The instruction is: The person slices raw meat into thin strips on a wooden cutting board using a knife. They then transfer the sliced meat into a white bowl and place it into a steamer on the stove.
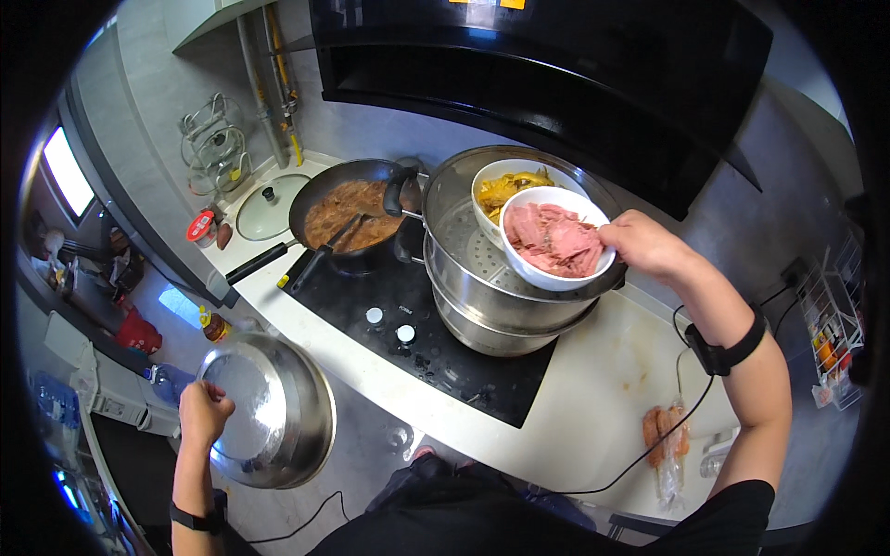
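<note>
In my right hand (643,243) is the rim of a white bowl (556,281) with pink sliced meat (553,236) in it. That bowl is over the right side of a steel steamer pot (500,313) and overlaps another white bowl (484,184) of yellowish food (511,187). Whether the front bowl touches anything below it, I cannot tell. The steamer's perforated tray (469,243) shows at the left. My left hand (203,417) is closed at the flat face of a large domed steel lid or basin (278,417), held tilted beside the counter; the exact grip is hidden.
A black wok (300,208) of brown stew (348,208), with a spatula (327,250) in it, sits on the black cooktop (417,354). Behind it lies a glass lid (271,208). Bagged food (667,438) rests on the right counter (612,389). A range hood (542,90) hangs above.
</note>
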A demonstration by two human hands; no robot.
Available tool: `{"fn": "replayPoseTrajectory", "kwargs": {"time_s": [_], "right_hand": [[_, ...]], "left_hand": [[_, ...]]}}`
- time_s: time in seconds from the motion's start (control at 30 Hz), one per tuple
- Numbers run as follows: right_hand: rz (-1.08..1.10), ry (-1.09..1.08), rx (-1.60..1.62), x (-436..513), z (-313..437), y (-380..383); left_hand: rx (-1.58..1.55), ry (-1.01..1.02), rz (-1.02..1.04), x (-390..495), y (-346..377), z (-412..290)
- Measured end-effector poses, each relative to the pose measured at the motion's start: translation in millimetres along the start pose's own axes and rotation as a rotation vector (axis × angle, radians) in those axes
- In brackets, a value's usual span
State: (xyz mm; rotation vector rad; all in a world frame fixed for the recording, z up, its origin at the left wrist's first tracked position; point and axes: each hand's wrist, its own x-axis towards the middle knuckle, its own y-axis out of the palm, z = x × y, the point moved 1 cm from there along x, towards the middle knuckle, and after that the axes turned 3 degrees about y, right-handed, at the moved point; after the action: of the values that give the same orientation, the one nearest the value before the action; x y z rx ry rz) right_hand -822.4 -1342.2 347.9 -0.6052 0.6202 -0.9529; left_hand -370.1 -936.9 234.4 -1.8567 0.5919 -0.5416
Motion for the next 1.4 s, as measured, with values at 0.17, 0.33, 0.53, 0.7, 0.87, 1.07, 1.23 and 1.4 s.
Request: {"fn": "replayPoseTrajectory", "kwargs": {"time_s": [0.17,0.33,0.53,0.7,0.87,1.07,1.23,1.4], "right_hand": [[-0.004,0.043,0.039,-26.2,-16.9,-22.1],[-0.079,-0.028,0.169,-61.7,-43.5,-31.9],[-0.110,0.000,0.254,-116.6,-74.1,-45.1],[-0.215,0.043,0.182,-155.6,-101.5,-43.4],[-0.306,0.103,0.242,-204.8,-124.6,-38.3],[-0.324,0.208,0.278,-266.5,-150.0,-26.6],[-0.346,0.265,0.279,-310.1,-180.0,-26.2],[-0.361,0.258,0.268,-338.3,-216.7,-34.8]], "left_hand": [[0.086,0.166,0.065,7.4,-26.3,-59.4],[0.097,0.326,0.182,-3.7,-29.0,-126.5],[0.024,0.443,0.341,-33.7,-2.8,-185.1],[0.047,0.580,0.468,-67.0,33.6,-220.0],[0.088,0.831,0.611,-103.1,75.7,-260.3],[0.227,1.103,0.671,-150.8,135.7,-319.2],[0.270,1.195,0.689,-204.2,176.7,-366.7],[0.226,1.224,0.726,-247.8,214.6,-416.5]]}}
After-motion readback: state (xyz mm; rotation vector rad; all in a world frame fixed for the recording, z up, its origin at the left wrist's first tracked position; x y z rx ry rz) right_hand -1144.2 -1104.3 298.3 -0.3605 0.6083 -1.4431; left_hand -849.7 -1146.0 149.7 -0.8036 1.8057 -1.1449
